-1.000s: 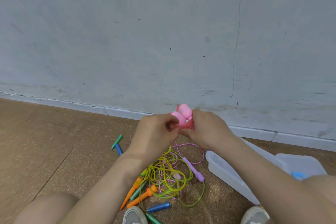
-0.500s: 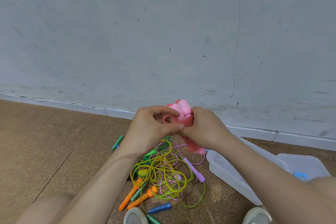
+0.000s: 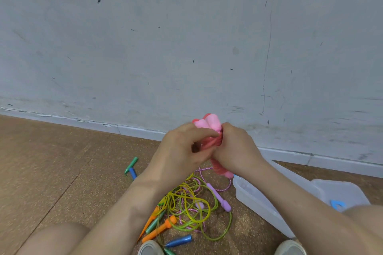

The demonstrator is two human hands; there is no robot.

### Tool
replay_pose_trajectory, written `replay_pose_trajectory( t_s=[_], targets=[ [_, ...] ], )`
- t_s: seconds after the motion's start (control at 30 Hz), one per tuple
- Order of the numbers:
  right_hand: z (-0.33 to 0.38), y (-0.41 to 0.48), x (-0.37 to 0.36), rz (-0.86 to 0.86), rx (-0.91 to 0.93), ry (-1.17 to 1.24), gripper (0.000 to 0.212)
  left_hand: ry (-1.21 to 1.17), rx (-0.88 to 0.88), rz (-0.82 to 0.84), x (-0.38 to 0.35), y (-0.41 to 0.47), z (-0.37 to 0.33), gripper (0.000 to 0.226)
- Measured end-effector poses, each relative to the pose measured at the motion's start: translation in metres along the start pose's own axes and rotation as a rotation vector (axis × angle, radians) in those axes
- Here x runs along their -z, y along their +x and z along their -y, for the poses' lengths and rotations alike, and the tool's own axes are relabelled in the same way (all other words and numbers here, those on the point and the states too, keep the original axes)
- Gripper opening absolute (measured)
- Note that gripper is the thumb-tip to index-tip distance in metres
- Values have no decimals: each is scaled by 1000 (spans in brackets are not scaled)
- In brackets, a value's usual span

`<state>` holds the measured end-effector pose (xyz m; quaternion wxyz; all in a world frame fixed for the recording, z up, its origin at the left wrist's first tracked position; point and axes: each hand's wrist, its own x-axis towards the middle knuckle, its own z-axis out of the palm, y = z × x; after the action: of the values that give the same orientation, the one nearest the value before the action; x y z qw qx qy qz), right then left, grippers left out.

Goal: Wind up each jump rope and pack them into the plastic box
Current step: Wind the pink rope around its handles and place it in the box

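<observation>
I hold a pink jump rope [image 3: 209,125] up in front of the wall, its two pink handles side by side and its red cord wound round them. My right hand [image 3: 236,149] grips the bundle of handles. My left hand [image 3: 182,147] pinches the red cord beside it. The bundle's lower end [image 3: 220,168] pokes out below my right hand. The clear plastic box [image 3: 259,207] lies on the floor at the lower right, partly hidden by my right forearm.
On the floor below my hands lies a tangle of loose ropes: a yellow-green cord [image 3: 188,209], a purple handle [image 3: 219,196], orange handles [image 3: 159,227], blue [image 3: 179,241] and green handles [image 3: 131,164]. The box's lid [image 3: 339,192] lies at right. My shoes and knees border the bottom edge.
My left hand has kept working the red cord round the pink handles, shifting from beside the handle tops to lower on the bundle. The bundle's lower end now shows below my right hand.
</observation>
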<state>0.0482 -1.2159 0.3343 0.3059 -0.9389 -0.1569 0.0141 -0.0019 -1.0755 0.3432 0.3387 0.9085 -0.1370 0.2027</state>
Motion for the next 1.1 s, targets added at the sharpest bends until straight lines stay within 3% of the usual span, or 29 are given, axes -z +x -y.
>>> replay_pose_trajectory(
  t_s=[0.1,0.17,0.23,0.37,0.47,0.6,0.73,0.8,0.93,1.03,1.1],
  targets=[
    [1,-2,2,71,10,-50,26,-53,113,258,10,0,0,37],
    [-1,1,5,122,-24,47,34,-225,249,309,20,3,2,44],
    [-3,4,5,146,-42,144,35,-301,289,259,26,5,6,43],
    [-5,5,-4,160,-46,207,35,-205,201,7,18,7,14,15],
    [-5,5,-2,242,-63,465,32,-545,444,-128,11,7,14,14],
    [-5,4,5,435,-43,816,13,-978,550,-297,20,11,15,11],
    [-11,6,3,540,25,905,29,-1227,579,-242,22,12,10,21],
    [-15,7,5,501,64,931,37,-1170,568,-153,21,11,4,21],
    [-21,9,11,444,135,927,44,-756,475,-19,26,9,-3,21],
    [-19,8,12,446,174,846,45,-231,227,-34,26,4,3,33],
    [-19,8,11,451,185,820,49,154,29,-98,29,2,10,20]
  ],
)
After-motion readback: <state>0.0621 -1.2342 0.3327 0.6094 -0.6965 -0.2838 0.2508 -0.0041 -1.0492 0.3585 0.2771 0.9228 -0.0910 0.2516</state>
